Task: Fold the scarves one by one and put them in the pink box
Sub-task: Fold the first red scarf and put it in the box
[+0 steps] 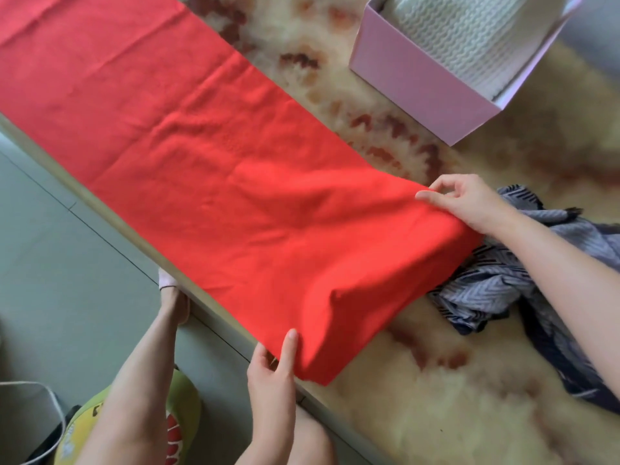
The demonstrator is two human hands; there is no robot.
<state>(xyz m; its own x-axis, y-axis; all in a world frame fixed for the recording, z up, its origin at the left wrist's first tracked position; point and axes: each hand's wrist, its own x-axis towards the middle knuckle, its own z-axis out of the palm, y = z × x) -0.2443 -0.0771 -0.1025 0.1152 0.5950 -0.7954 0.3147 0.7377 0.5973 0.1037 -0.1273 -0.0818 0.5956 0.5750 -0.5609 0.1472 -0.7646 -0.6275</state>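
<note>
A long red scarf (208, 156) lies flat across the fluffy cream rug (436, 414), running from the upper left to the lower right. My left hand (273, 367) pinches its near corner, thumb on top of the cloth. My right hand (469, 203) pinches the far corner of the same end. The pink box (412, 85) stands at the upper right, with a folded white knitted scarf (469, 38) inside it. A crumpled blue-grey patterned scarf (503, 283) lies by the red scarf's end, under my right forearm.
The rug's edge (214, 317) runs diagonally from left to bottom centre, with grey floor (67, 263) beyond it. My leg and foot (167, 297) rest on that floor. A green and yellow cushion (181, 424) and a white-handled bag (33, 424) sit at the lower left.
</note>
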